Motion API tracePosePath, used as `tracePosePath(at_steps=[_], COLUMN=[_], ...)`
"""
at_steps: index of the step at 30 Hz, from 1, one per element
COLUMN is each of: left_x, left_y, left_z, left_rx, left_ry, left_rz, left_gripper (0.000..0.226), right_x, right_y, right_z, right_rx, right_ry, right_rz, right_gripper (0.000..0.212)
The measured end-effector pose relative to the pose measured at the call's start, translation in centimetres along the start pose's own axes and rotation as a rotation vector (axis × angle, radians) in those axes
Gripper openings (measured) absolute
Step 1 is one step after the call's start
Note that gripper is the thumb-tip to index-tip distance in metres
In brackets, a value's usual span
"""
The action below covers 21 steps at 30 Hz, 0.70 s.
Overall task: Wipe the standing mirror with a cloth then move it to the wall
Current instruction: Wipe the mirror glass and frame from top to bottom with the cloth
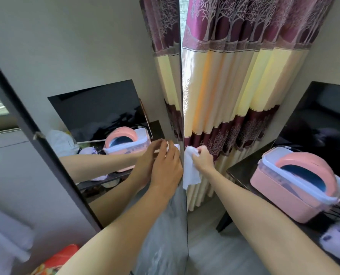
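The tall standing mirror (109,62) has a dark frame and fills the left half of the head view. Its right edge runs down the middle of the picture. My left hand (165,169) rests on the glass close to that right edge, fingers pointing up and touching the surface; its reflection meets it there. My right hand (204,159) pinches a white cloth (191,171) and holds it against the mirror's right edge at about the same height. The cloth hangs down below my fingers.
A purple and cream curtain (234,86) hangs right behind the mirror. On the right, a black table (242,171) carries a pink lidded box (296,185) in front of a dark screen (324,116). Grey floor (209,245) lies between mirror and table. A red-orange item (62,257) lies bottom left.
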<state>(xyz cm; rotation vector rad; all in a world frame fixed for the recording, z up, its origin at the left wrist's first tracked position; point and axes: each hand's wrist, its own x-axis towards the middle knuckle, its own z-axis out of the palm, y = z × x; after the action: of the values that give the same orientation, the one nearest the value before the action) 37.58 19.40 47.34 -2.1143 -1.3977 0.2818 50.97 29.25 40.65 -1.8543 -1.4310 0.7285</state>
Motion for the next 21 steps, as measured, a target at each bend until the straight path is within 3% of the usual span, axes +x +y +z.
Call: tracePosePath(at_steps=[5,8,13,17,19,21], left_x=[-0.5,-1.1,-1.9,-2.5,-2.6,-3.0], left_y=[0.4,0.8,1.2,1.3,1.2,1.4], left_z=[0.3,1.0,1.8,1.9,1.8,1.6], left_rx=[-0.014,-0.025,-0.028,-0.001,0.038,0.037], left_ry=[0.016,0.029,0.009,-0.028,-0.056,-0.056], left_rz=[-0.002,0.014,-0.001,0.034,0.046,0.056], left_gripper=[0.042,0.042,0.049,0.051,0.05,0.05], right_x=[0.9,0.4,-1.5,-4.2,-4.2,-3.7], right_y=[-5.2,-6.7,-2.1,3.0,3.3,2.1], right_z=[-2.6,-2.5,1.9,3.8,3.4,2.1], right_rx=[0.034,0.099,0.143,0.178,0.125,0.08], right_ry=[0.222,0.177,-0.027,-0.346,-0.285,-0.112], right_rz=[-0.284,-0.352,-0.143,0.073,0.041,-0.014], right_gripper=[0.019,0.023,0.034,0.031,0.024,0.027])
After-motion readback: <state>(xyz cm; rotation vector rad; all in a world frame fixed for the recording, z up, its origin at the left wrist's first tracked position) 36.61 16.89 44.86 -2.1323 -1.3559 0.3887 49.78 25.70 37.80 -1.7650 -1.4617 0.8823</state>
